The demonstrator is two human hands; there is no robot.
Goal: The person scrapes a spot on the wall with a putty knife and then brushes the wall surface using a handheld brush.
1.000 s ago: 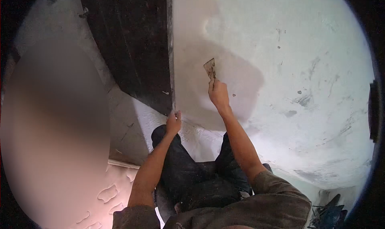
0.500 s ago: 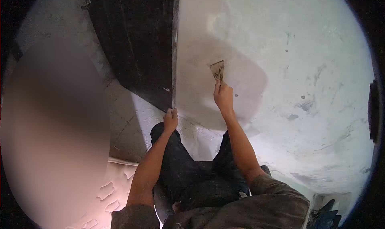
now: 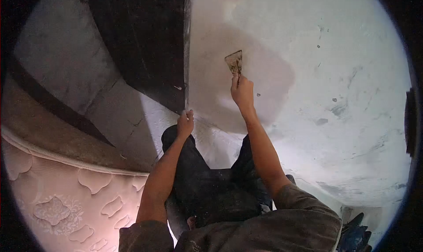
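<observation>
My right hand (image 3: 243, 92) is closed around the handle of a putty knife (image 3: 234, 63). Its wide, stained blade points upward over a damp-looking grey-pink patch (image 3: 269, 71) on the pale wall (image 3: 352, 40). Whether the blade touches the wall is hard to tell. My left hand (image 3: 185, 123) has its fingers curled at the lower corner of a dark door (image 3: 145, 44), whose light narrow edge (image 3: 187, 53) runs upward from there. Part of that grip is hidden.
To the lower left lies a pink quilted mattress (image 3: 57, 186) with a piped rim. Grey floor (image 3: 128, 106) spreads behind the door. My dark-trousered knees (image 3: 176, 139) face the wall. Dark objects (image 3: 354, 234) sit at the lower right. Small chips and scuffs mark the wall.
The putty knife has slid slightly up and left along the patch. The view has shifted a little, and the mattress at left now shows where a blur was. My left hand stays at the door corner.
</observation>
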